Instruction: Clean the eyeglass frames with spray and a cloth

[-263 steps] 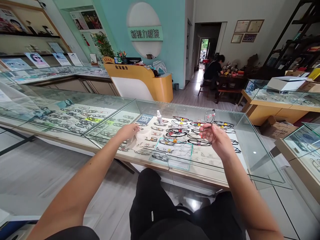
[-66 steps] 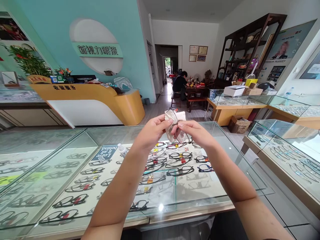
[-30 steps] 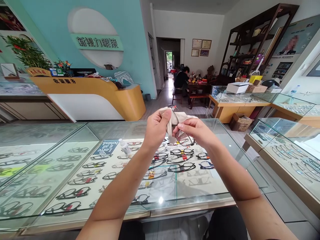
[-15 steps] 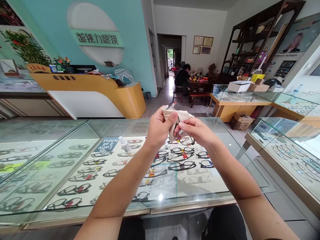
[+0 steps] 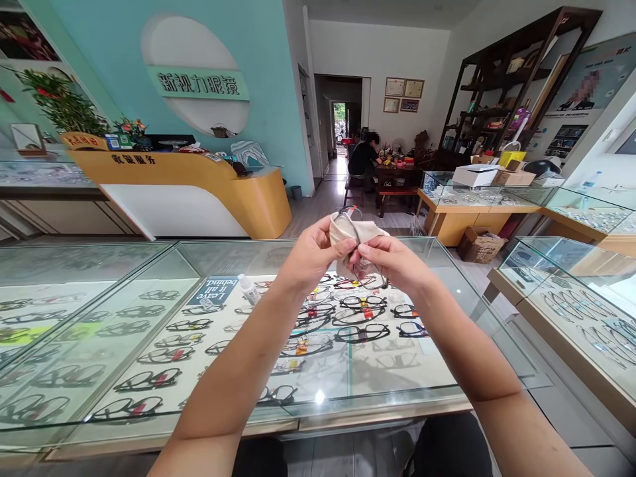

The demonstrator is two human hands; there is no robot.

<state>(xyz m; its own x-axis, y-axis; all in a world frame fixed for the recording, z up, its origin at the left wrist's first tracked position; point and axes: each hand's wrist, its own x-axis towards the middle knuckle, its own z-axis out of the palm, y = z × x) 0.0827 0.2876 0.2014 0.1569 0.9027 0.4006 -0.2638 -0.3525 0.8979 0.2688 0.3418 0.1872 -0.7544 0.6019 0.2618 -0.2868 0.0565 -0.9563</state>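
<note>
Both hands are raised over a glass display case (image 5: 322,391). A pair of thin dark-framed eyeglasses (image 5: 370,276) is held between them, one lens hanging below the fingers and a temple rising above. My left hand (image 5: 314,255) is closed on an off-white cloth (image 5: 366,230) bunched against the glasses, its thumb pressed near the frame. With thumb and fingers, my right hand (image 5: 392,260) pinches the frame beside the left thumb. The fingertips and the cloth cover part of the glasses. A white spray bottle (image 5: 248,289) stands on the case left of my hands.
Rows of eyeglass frames (image 5: 362,332) lie inside the case. Another glass case (image 5: 581,311) stands on the right. A yellow-and-white counter (image 5: 263,199) is ahead on the left. A person (image 5: 364,159) sits at a table in back. A cardboard box (image 5: 481,245) sits on the floor.
My left thumb has moved down along the cloth toward the right fingertips. The cloth's upper part is more spread out. The view has shifted slightly.
</note>
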